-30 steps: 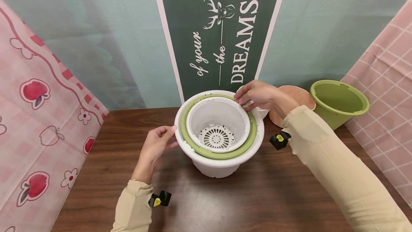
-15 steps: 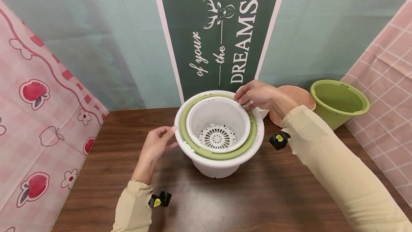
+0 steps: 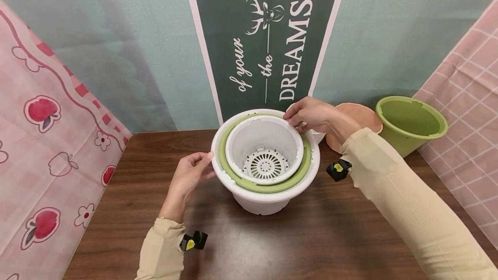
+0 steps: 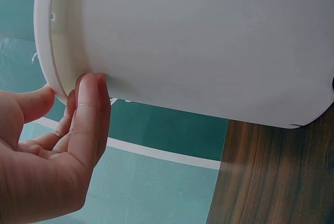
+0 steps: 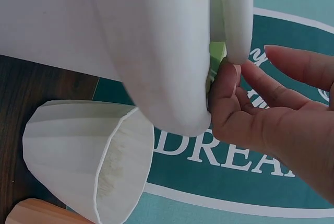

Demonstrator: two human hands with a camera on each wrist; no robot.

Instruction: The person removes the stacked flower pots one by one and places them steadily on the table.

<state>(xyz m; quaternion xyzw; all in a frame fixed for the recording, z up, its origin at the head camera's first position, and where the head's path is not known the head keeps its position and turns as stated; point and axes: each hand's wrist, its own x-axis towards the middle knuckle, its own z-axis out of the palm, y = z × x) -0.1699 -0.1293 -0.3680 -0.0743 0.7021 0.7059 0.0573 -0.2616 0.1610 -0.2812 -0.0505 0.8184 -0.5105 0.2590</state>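
Note:
Three plastic flower pots stand nested on the table: a large white outer pot (image 3: 260, 204), a green pot (image 3: 268, 188) inside it, and a smaller white inner pot (image 3: 249, 141) with a slotted bottom. My left hand (image 3: 190, 172) pinches the outer pot's left rim, thumb on top and fingers beneath, as the left wrist view confirms with the hand (image 4: 62, 145) at the white wall. At the far right side, my right hand (image 3: 313, 116) pinches the inner pot's rim (image 5: 237, 20). The inner pot sits slightly tilted. Most of the green pot's body is hidden.
Behind the right forearm stand a cream faceted pot (image 5: 68, 135), mostly hidden in the head view, and a peach pot (image 3: 359, 116). Another green pot (image 3: 412, 118) leans at the back right. Printed cloths hang along the back and both sides of the wooden table (image 3: 155, 141).
The inner white pot has tipped and risen slightly in my right hand, its slotted bottom shifting a little right. My left hand and the outer pot stay put.

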